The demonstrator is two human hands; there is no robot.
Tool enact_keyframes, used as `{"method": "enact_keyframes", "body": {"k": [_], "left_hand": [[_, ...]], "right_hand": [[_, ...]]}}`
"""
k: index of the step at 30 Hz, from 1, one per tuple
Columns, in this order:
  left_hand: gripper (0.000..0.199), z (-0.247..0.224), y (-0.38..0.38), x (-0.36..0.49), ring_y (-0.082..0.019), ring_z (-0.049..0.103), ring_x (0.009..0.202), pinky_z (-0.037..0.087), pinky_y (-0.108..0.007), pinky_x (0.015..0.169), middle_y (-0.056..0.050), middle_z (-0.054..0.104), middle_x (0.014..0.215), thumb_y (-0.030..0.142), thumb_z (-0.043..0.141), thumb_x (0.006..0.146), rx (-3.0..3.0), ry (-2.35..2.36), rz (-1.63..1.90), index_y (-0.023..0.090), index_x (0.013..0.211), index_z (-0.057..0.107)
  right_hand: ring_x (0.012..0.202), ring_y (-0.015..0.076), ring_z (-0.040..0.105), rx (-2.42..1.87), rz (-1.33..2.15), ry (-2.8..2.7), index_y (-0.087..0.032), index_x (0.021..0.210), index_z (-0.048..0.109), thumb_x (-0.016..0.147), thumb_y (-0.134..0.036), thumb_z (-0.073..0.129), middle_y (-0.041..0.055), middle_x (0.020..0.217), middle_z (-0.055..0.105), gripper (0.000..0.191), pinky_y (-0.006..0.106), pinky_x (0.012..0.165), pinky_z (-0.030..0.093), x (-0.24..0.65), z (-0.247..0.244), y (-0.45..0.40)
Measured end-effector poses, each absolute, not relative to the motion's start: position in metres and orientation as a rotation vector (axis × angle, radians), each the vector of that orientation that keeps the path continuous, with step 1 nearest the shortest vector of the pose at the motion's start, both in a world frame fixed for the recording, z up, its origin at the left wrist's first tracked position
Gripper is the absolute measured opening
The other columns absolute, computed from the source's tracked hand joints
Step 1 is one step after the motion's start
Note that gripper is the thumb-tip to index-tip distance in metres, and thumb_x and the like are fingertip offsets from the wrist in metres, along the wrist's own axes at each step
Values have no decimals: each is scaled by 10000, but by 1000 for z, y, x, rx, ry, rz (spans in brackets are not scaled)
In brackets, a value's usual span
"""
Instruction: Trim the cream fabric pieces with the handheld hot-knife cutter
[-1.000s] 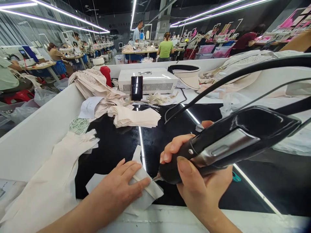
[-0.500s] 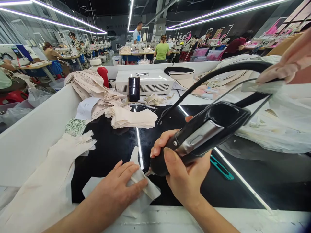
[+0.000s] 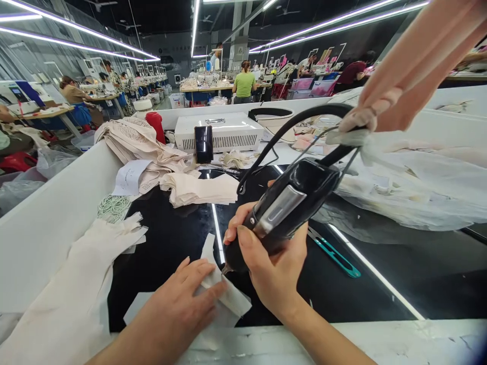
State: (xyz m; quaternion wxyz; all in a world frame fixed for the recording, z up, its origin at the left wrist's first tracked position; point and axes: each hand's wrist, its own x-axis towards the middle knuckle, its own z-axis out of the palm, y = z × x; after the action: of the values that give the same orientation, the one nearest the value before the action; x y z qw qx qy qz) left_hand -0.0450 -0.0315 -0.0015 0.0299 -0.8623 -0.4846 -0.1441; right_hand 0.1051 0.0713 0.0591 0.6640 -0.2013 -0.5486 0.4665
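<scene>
My right hand [image 3: 274,263] is wrapped round a black corded hand tool [image 3: 300,177] with a silver lever on its body. The tool slants down to the left, and its small metal tip is at the edge of a folded off-white fabric piece [image 3: 234,299]; contact cannot be made out. My left hand [image 3: 182,299] lies over that fabric with its fingers stretched out, pressing it against the glossy black tabletop [image 3: 160,248]. More pale fabric shows beneath. Teal thread snips [image 3: 338,256] lie right of my right hand.
Off-white fabric pieces [image 3: 76,279] lie at left, below green cord [image 3: 113,208]. A fabric stack [image 3: 201,190] is ahead. Behind stand a phone [image 3: 204,144], a vented white box [image 3: 232,132] and a red spool [image 3: 155,126]. Pink cloth [image 3: 411,66] suspends the tool's cable; a plastic bag [image 3: 411,187] lies right.
The view has shifted slightly, and the hanging cable and pink cloth appear further left. The tool has tipped somewhat, its tip still by the fabric. Both hands keep nearly the same pose.
</scene>
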Motion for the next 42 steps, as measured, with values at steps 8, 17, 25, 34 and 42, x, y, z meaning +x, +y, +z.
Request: {"method": "enact_keyframes", "body": {"k": [8,17,25,34,42], "left_hand": [[286,13,7,-69,-237,613,1297,428,-486,1236,-136,663,1309,93,403,1081,-2883,-1391,-487,129,1263,622],[266,13,4,-86,-192,631,1229,537,-321,1107,-100,670,1259,169,413,1118,-2963,-1450,-612,176,1256,639],[289,13,-3,-89,-209,660,1195,594,-337,1018,-86,650,1319,255,473,1108,-2922,-1458,-596,295,1335,647],[286,12,-3,-86,-213,663,1172,583,-358,1027,-94,649,1314,240,483,1103,-2918,-1455,-598,278,1331,650],[312,11,-3,-84,-250,635,1224,570,-408,1060,-122,614,1382,209,478,1098,-2945,-1474,-520,236,1374,621]], "right_hand": [[584,112,641,-430,1046,-1252,-294,1214,488,824,-130,725,-54,831,650,484,261,558,601,107,58,71],[594,118,639,-426,1050,-1286,-296,1227,447,843,-146,712,-51,843,634,490,276,557,603,111,59,67],[590,114,653,-426,1048,-1295,-289,1211,456,844,-120,700,-52,860,645,471,276,562,613,113,58,67],[586,119,632,-394,1064,-1254,-305,1141,463,837,-117,706,-60,826,643,432,267,552,592,100,62,73],[584,125,626,-452,1022,-1272,-301,1154,471,858,-186,697,-63,823,640,389,291,548,580,93,60,77]]}}
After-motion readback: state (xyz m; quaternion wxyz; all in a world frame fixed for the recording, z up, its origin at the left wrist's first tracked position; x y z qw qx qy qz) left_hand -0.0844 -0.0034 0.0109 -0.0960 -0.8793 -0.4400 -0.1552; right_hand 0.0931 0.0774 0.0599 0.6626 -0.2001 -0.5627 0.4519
